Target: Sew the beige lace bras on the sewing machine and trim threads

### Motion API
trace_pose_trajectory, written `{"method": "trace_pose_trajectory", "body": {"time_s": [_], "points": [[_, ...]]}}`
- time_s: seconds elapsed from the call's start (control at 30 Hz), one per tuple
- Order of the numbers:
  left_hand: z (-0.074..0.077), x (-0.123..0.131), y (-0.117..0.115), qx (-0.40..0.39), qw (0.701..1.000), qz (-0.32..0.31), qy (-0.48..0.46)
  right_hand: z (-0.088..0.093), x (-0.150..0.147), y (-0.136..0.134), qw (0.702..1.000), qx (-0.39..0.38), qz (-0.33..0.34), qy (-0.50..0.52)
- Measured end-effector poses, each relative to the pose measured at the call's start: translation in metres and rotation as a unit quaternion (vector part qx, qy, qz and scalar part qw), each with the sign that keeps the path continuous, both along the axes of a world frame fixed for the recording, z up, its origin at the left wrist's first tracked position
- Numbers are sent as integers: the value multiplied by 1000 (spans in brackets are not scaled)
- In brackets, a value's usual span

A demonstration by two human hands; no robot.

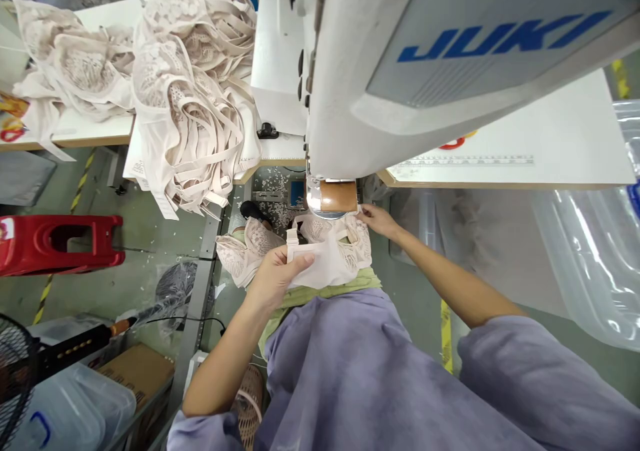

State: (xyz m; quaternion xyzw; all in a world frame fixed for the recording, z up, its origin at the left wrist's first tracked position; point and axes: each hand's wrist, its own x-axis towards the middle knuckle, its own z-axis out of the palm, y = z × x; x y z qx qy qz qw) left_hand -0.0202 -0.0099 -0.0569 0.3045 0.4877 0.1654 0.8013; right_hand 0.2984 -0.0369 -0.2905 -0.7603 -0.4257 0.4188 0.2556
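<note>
A pale beige lace bra [320, 268] hangs across my lap, just in front of the sewing machine [345, 124]. My left hand [275, 274] grips its wing near the strap end, thumb laid on top of the fabric. At the machine's rounded metal and brown end, my right hand [375, 219] pinches the far edge of the same bra; its fingertips are partly hidden by the machine. One lace cup [245, 250] droops to the left of my left hand.
A heap of matching bras [185, 104] covers the table on the left. A red stool [60, 244] and a black fan [17, 371] stand at left. Clear plastic bins [585, 258] are at right. Red-handled scissors [453, 144] lie on the right tabletop.
</note>
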Motion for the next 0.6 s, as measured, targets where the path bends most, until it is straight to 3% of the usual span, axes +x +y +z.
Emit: {"method": "trace_pose_trajectory", "body": {"time_s": [0.1,0.23,0.3,0.37,0.43,0.5,0.57,0.6], "points": [[-9,-11,14,35,998,-38,22,23,12,-12,998,14,-50,-24],[-26,-17,53,188,961,-120,161,86,25,-40,994,37,-101,-6],[-32,3,64,270,935,-106,205,127,16,-54,986,42,-131,95],[-36,37,60,348,912,-98,195,165,-4,-62,958,59,-150,236],[-39,72,43,393,897,-163,117,195,-22,-60,948,92,-107,286],[-40,95,23,336,903,-267,31,215,-26,-48,960,106,29,258],[-42,105,10,299,903,-309,17,227,-11,-27,974,125,128,138],[-42,107,7,293,902,-315,22,231,4,-12,980,138,135,42]]}}
